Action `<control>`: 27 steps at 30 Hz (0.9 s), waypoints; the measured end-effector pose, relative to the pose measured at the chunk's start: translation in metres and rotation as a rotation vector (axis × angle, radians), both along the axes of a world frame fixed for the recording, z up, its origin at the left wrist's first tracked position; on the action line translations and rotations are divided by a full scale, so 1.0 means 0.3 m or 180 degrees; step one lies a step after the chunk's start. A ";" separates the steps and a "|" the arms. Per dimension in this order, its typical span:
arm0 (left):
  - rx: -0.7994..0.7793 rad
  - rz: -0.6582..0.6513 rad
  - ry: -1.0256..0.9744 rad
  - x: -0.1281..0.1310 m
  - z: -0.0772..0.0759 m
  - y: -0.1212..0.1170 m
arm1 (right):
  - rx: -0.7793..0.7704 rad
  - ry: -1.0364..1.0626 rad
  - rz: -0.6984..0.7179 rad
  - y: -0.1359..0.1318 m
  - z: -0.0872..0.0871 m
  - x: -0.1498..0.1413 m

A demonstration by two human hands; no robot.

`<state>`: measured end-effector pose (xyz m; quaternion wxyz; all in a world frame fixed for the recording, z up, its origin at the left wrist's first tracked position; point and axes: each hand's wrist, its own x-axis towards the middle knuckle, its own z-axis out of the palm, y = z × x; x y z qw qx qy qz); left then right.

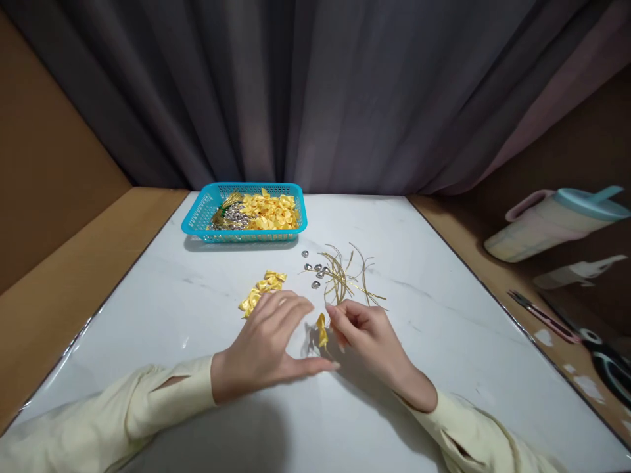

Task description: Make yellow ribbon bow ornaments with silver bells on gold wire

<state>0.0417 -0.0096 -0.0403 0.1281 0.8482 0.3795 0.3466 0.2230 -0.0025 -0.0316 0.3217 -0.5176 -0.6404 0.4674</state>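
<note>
A small yellow satin bow [322,330] hangs just left of my right hand [367,335], whose thumb and index finger are pinched at its upper end. A thin strand trails from the bow's lower end. My left hand [276,341] is open, its thumb and fingers spread apart on the left side of the bow. Partly behind my left hand lies a pile of yellow bows [263,291] on the white table. Beyond my hands are several small silver bells [319,270] and a loose scatter of gold twist ties [340,279].
At the back left stands a blue basket [241,238] holding more yellow bows, silver pieces and gold ties. Along the right ledge are a tumbler [547,220], a white nozzle bottle [572,272], pink-handled snips [545,317] and black-handled scissors [611,368]. A grey curtain [315,98] hangs behind.
</note>
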 end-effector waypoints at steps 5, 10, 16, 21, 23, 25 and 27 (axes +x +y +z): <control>-0.0548 -0.0332 0.0143 0.019 -0.012 -0.029 | 0.0168 0.0013 0.0172 -0.031 -0.015 -0.026; -0.1511 -0.0135 -0.0064 0.023 -0.014 -0.013 | 0.0410 -0.0054 0.0278 -0.012 -0.014 -0.007; -0.2597 -0.0302 -0.0424 0.014 0.017 -0.004 | -0.0215 0.0122 0.0967 0.024 -0.020 0.026; -0.3162 -0.0730 -0.0894 0.008 0.030 0.005 | -0.0662 0.0480 0.1378 0.012 -0.032 0.018; -0.3419 -0.0954 -0.1077 0.005 0.022 0.003 | -0.0658 0.0684 0.1102 0.011 -0.034 0.011; -0.3589 -0.1118 -0.1069 0.002 0.006 -0.004 | -0.0519 0.0835 0.0617 0.026 -0.028 0.019; -0.3664 -0.1216 -0.0941 -0.001 -0.011 -0.014 | -0.0320 0.0930 0.0166 0.064 -0.008 0.055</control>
